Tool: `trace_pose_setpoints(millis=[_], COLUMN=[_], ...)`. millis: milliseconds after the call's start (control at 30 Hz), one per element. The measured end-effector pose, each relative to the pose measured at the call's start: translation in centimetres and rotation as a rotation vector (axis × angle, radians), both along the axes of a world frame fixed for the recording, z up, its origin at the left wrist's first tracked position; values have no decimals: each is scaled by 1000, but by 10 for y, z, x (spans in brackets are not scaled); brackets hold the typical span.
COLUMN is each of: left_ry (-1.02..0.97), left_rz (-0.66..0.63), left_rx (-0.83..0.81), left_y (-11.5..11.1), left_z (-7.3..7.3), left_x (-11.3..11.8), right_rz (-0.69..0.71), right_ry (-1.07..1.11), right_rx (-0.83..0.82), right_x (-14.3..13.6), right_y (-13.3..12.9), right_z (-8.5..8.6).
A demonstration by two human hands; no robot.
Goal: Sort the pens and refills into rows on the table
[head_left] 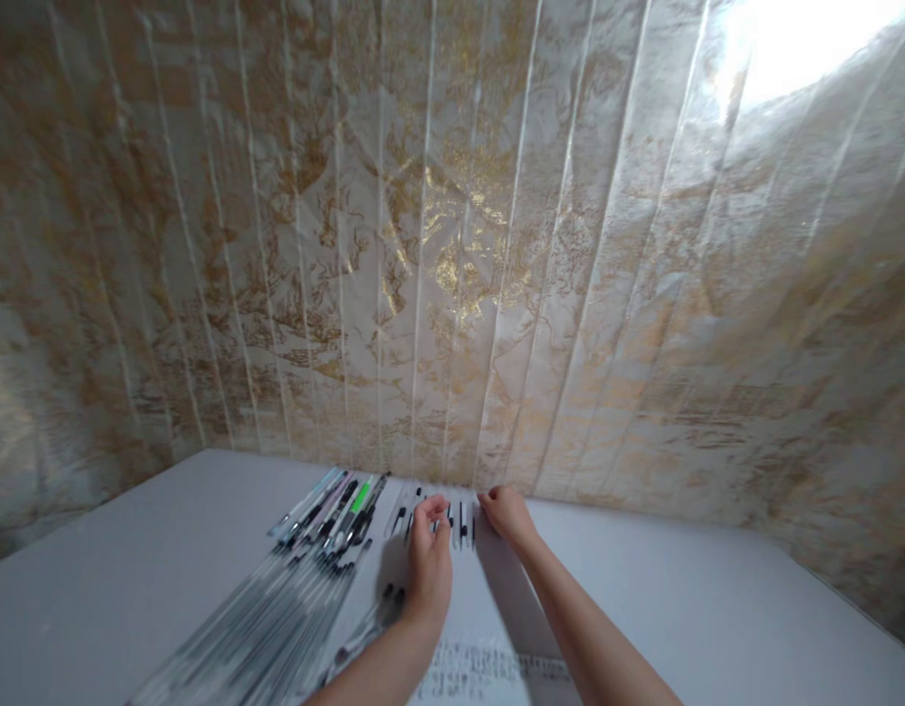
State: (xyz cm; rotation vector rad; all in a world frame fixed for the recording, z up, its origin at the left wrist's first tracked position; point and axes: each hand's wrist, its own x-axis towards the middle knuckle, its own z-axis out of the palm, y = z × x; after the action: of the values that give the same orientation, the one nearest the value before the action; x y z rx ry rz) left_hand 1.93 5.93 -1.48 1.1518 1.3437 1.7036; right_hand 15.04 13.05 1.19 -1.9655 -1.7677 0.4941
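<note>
Forearms (600,630) reach among pens (464,526) — left hand (429,554), fingers apart; right hand (508,514), fingertips together.

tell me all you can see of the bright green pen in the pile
The green pen lies slanted among darker pens, its upper end leaning away to the right. Its upper part is a vivid, opaque green, plastic-looking. Neighbouring pens crowd both sides. Its lower end blends into the blurred pile, so its tip cannot be made out.

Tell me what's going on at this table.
A person's two hands are at a row of slim pens: the left hand is over it, the right hand at its right end. I can't tell whether either grips one. Left of them lie more pens and, nearer the person, many thin sticks.
</note>
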Motion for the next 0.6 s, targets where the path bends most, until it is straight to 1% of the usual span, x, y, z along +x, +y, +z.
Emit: trace_pose_setpoints(millis=[133,233,367,500,600], left_ry=[-21,-26,-29,-27,-26], left_rz=[35,31,26,17,15], left_rx=[48,70,77,83,86], left_y=[0,-4,-8,-9,-10], left_z=[-7,-9,-9,-10,-9], left_x=[2,3,4,5,6], right_rz=[36,76,144,200,214], right_ry=[-18,-19,-8,63,147], right_rx=[5,35,106,195,233], right_x=[2,5,2,0,5], right_y=[2,-6,-21,-33,-36], right_z=[-4,-8,-15,-22,-27])
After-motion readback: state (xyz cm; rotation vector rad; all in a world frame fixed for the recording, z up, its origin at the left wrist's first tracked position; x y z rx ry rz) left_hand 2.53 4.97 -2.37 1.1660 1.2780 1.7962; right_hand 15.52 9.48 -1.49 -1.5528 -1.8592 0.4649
